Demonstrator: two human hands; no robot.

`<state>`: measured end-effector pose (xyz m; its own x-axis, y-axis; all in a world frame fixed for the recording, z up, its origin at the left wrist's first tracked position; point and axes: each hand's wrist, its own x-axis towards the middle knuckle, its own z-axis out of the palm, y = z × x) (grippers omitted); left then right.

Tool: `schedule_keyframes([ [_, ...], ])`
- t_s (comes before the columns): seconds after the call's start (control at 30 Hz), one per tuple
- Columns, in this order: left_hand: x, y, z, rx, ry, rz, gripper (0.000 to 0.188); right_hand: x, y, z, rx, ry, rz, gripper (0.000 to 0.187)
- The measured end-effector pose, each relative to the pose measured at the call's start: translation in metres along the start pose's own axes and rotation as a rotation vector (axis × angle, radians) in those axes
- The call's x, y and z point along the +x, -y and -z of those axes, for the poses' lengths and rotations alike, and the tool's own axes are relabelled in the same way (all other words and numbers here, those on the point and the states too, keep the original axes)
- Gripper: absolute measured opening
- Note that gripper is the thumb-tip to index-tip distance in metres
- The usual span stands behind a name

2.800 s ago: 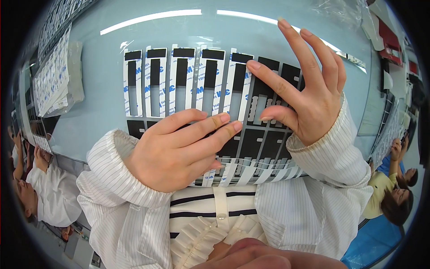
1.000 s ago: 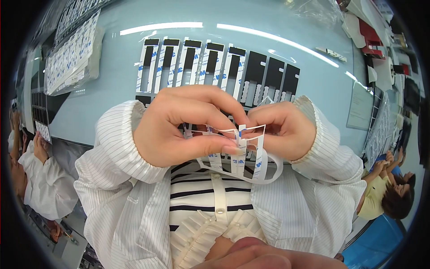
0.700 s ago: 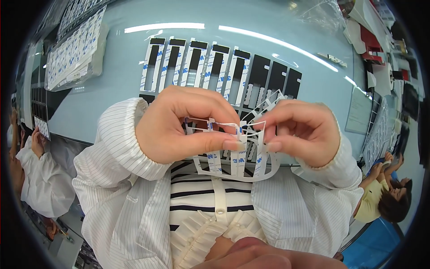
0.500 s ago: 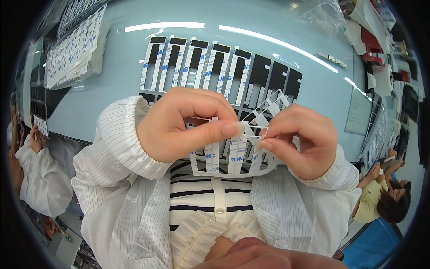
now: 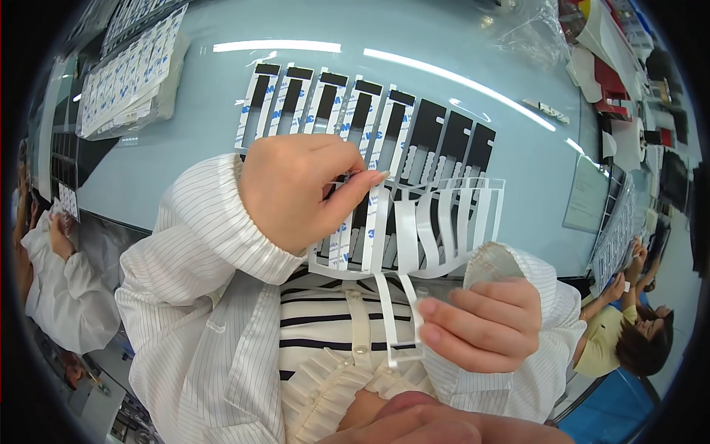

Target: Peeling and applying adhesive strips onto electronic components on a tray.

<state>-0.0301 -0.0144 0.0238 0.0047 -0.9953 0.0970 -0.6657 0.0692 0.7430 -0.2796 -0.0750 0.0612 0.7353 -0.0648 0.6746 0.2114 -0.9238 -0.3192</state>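
Observation:
My left hand [image 5: 303,192] pinches the upper edge of a thin sheet of adhesive strips [image 5: 405,233] between thumb and forefinger, in front of my chest. Blue-printed strips show on the sheet's left part; its right part is a curled lattice of plain white bands. From its lower edge a narrow white strip loop [image 5: 388,318] hangs down over my shirt. My right hand [image 5: 484,325] is below, fingers curled, with its fingertips closed at the loop's right side; its thumb is hidden. Beyond the sheet lie flat black pieces [image 5: 425,126], several with blue-printed liner frames [image 5: 325,96].
A stack of blue-printed sheets [image 5: 133,81] in clear plastic sits at the table's far left. Clear plastic film [image 5: 525,33] and a small white strip [image 5: 546,111] lie at the far right. Other people work at both sides, one in a yellow top [image 5: 603,348].
My right hand has moved down toward my chest, and the narrow strip loop now hangs below the sheet. The sheet's right part has fanned out. My left hand has shifted slightly up.

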Motion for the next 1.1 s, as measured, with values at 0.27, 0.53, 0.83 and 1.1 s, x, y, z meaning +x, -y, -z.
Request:
schedule_keyframes([
  [0.27, -0.001, 0.002, 0.000, -0.122, 0.104, -0.105, 0.017, -0.005, -0.033, 0.026, 0.756, -0.296, -0.720, 0.010],
  [0.53, -0.002, 0.001, -0.010, -0.277, 0.239, -0.281, 0.018, -0.002, -0.116, 0.017, 0.844, -0.180, -1.322, 0.015],
  [0.83, 0.008, -0.001, -0.020, 0.090, 0.156, -0.468, 0.023, -0.010, -0.119, 0.002, 0.870, -0.025, -1.318, 0.013],
  [1.1, 0.003, 0.004, -0.008, 0.108, 0.159, -0.494, 0.026, 0.000, -0.105, -0.001, 0.763, 0.016, -1.303, 0.012],
])
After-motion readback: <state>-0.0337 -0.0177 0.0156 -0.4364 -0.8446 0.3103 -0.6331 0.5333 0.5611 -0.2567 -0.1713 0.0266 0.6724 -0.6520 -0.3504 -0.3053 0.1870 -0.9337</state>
